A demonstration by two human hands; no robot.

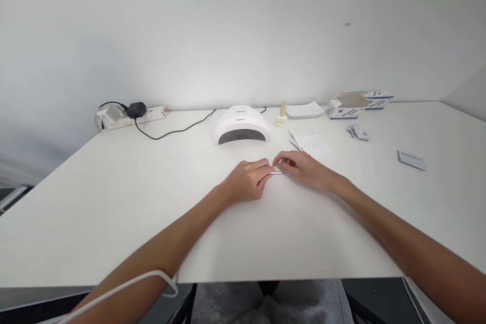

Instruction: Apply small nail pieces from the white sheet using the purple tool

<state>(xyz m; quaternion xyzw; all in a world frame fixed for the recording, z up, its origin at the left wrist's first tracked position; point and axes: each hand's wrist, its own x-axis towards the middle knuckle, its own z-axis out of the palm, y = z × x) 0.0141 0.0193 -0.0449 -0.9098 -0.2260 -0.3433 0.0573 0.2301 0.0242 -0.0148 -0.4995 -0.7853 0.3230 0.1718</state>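
Observation:
My left hand [250, 179] is closed, its thumb and fingers pinching one end of a thin white flat piece [280, 172] seen almost edge-on. What it is, I cannot make out. My right hand [301, 167] meets the other end, with curled fingers reaching towards the left fingertips. Both hands are low over the white table [114, 202]. Just beyond the right hand lie white sheets with small dark marks [311, 142]. A white nail lamp [242, 122] with a dark opening stands farther back, beside a small polish bottle with a gold cap [281, 119].
At the back are a power strip [146, 114] with a black plug and cable, stacked white paper [305, 110] and an opened alcohol pad box [348, 109]. Several small packets [358, 132] lie before it. A flat card-like stack [412, 160] is at the right.

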